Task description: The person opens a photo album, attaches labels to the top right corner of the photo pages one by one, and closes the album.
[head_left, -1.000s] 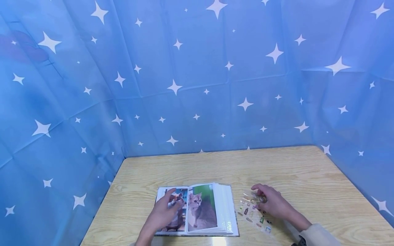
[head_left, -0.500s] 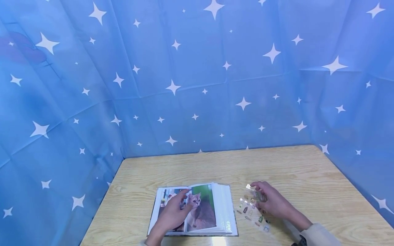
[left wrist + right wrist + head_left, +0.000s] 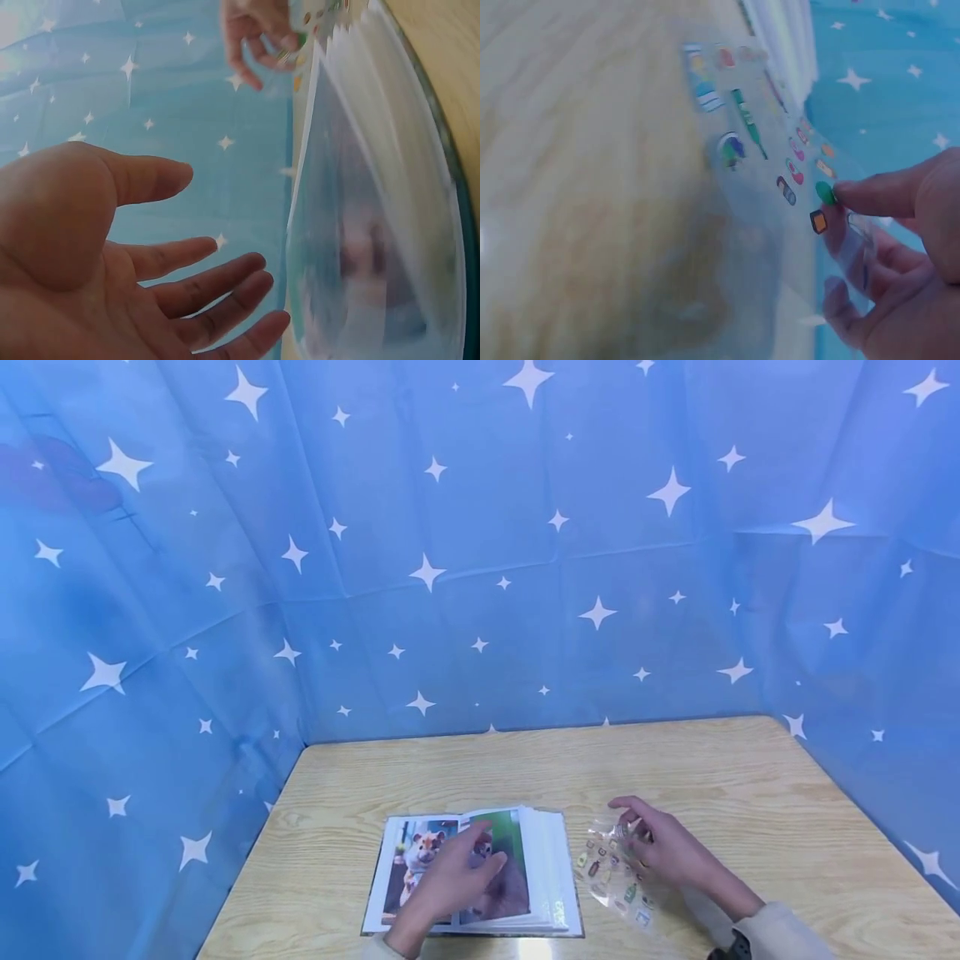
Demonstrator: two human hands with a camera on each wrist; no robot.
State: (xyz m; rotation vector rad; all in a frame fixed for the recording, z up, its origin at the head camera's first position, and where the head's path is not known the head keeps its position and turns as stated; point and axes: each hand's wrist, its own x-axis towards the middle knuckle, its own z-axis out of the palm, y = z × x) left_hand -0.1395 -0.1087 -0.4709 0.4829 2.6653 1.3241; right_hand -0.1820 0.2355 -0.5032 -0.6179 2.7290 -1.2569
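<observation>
An open photo album (image 3: 553, 893) lies on the table, with a hamster picture (image 3: 420, 852) on its left page and a cat picture (image 3: 513, 893) on its right page, partly covered by my left hand (image 3: 453, 877). That hand hovers over the album with its fingers spread and relaxed, as the left wrist view also shows. Right of the album, my right hand (image 3: 667, 852) pinches a clear sticker sheet (image 3: 769, 176) between thumb and fingers. Small colourful stickers, among them a green bottle (image 3: 748, 124), dot the sheet, which tilts up from the table.
The wooden table (image 3: 420, 777) extends behind the album and to the right of the sheet. A blue curtain (image 3: 480, 610) with white stars hangs along the back and both sides. A thick stack of album pages (image 3: 375, 82) stands under the right page.
My left hand has moved right, from the left page to the right page, uncovering the hamster picture. The sticker sheet has shifted and tilted in my right hand, which stays near its place.
</observation>
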